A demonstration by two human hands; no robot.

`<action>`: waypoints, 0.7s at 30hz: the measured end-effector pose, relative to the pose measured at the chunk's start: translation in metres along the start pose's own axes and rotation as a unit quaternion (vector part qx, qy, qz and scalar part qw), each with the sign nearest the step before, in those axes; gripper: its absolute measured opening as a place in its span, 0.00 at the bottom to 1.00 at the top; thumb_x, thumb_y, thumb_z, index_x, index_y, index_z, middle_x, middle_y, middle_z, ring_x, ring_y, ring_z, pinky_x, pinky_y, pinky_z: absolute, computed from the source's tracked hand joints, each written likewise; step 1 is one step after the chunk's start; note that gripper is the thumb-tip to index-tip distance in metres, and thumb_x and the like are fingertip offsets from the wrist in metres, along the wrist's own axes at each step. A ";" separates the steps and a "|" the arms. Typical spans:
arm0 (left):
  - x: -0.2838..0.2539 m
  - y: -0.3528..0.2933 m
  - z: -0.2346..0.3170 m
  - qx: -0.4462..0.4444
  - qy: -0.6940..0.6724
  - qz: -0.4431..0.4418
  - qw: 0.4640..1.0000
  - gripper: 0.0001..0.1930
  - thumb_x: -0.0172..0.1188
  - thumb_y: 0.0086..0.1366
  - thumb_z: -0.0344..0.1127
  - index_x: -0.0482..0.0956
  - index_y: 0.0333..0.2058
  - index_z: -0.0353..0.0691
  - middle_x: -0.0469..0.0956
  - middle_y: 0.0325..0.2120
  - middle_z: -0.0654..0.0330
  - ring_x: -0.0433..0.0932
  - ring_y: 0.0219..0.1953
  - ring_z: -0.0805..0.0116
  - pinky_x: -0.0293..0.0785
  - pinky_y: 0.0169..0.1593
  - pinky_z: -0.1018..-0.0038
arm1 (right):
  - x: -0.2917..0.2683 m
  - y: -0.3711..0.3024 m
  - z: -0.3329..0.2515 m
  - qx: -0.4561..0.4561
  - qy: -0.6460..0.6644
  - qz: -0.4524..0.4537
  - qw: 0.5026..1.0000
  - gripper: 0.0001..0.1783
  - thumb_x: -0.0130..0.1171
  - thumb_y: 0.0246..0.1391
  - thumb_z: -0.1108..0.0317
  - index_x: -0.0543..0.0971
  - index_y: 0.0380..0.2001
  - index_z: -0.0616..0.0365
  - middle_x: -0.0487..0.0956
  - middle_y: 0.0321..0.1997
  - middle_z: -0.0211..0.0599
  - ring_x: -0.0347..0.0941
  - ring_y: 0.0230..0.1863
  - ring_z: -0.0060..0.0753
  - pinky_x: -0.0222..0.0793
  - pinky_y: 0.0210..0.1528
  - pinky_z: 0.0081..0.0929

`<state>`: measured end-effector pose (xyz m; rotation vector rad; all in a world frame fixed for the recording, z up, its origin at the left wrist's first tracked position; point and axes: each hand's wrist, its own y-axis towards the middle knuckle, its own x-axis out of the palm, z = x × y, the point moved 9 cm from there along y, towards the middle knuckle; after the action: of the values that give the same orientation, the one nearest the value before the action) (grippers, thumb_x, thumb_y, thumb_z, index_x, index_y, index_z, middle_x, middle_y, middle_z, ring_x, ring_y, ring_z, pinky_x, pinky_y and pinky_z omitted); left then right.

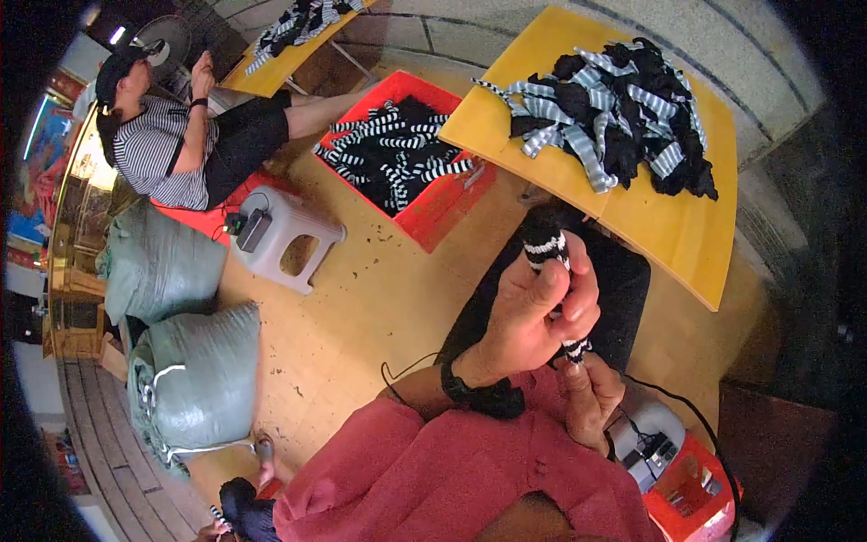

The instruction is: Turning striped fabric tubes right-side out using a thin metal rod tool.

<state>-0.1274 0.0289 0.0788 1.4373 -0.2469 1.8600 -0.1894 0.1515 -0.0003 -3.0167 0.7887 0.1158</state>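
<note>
Over my lap, my left hand [542, 303], with a black band round its wrist, is closed around a black-and-white striped knitted sock [545, 246]. The black end of the sock stands up above the fingers, and its middle is hidden in my grip. Just below, my right hand [593, 397] pinches the lower striped end between thumb and fingers. In front of me to the right, a loose heap of black and grey-white striped socks [623, 117] lies on a yellow table [695, 244].
A red crate [433, 230] full of striped socks stands on the floor ahead. Left of it are a grey plastic stool [289, 237] and a seated person [167, 135]. Stuffed green sacks [203, 379] lie farther left. A cable [695, 411] runs beside me, near a red box [695, 497].
</note>
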 end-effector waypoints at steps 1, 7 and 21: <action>-0.002 0.000 -0.002 0.003 -0.001 0.013 1.000 0.14 0.50 0.63 0.46 0.64 0.37 0.41 0.63 0.18 0.65 0.54 0.14 0.80 0.52 0.18 0.82 | 0.000 0.002 -0.001 -0.018 0.007 -0.005 1.000 0.07 0.55 0.51 0.71 0.75 0.27 0.65 0.70 0.16 0.29 0.62 0.18 0.17 0.58 0.21 0.18; -0.007 -0.006 -0.010 -0.034 0.035 -0.011 0.999 0.14 0.46 0.65 0.48 0.64 0.39 0.44 0.63 0.19 0.64 0.53 0.14 0.79 0.52 0.19 0.79 | 0.008 0.010 -0.005 -0.014 0.018 -0.042 0.999 0.05 0.54 0.51 0.74 0.74 0.24 0.63 0.69 0.15 0.28 0.61 0.17 0.17 0.56 0.19 0.19; 0.008 0.008 0.042 0.064 0.075 -0.045 0.994 0.11 0.51 0.64 0.38 0.62 0.38 0.37 0.64 0.20 0.60 0.60 0.14 0.75 0.59 0.18 0.79 | 0.002 0.002 -0.014 -0.062 -0.084 -0.039 0.994 0.08 0.56 0.50 0.70 0.76 0.29 0.66 0.74 0.19 0.40 0.71 0.20 0.29 0.63 0.23 0.23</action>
<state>-0.1018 0.0033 0.1033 1.3619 0.0096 1.9267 -0.1876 0.1487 0.0136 -3.0939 0.6715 0.4251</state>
